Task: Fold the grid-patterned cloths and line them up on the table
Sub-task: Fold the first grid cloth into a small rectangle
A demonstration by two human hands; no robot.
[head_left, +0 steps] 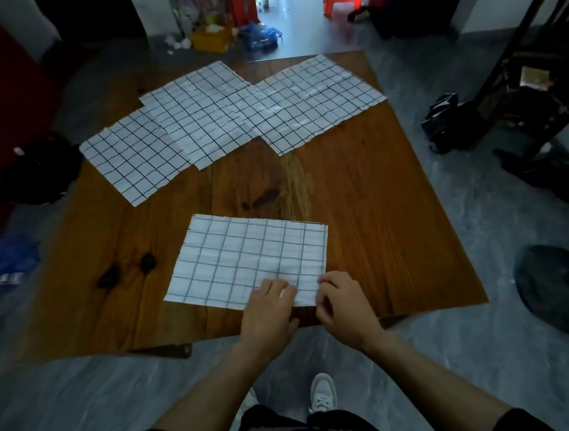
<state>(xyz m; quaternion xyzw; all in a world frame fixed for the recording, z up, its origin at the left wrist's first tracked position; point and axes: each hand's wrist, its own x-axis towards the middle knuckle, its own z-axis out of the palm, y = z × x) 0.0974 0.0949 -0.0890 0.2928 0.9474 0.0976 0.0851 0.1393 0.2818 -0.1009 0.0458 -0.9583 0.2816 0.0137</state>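
A white cloth with a dark grid (245, 258) lies flat near the front edge of the wooden table (372, 214). My left hand (267, 314) rests on its near edge with fingers curled over the fabric. My right hand (344, 308) pinches the cloth's near right corner. Three more grid cloths lie spread and overlapping at the far side: one at the left (133, 156), one in the middle (198, 116), one at the right (314, 102).
Dark bags sit on the grey floor left (38, 168) and right (440, 122) of the table. A dark chair frame (521, 67) stands at the right. Clutter and red stools fill the doorway beyond. My shoe (322, 392) shows below the table.
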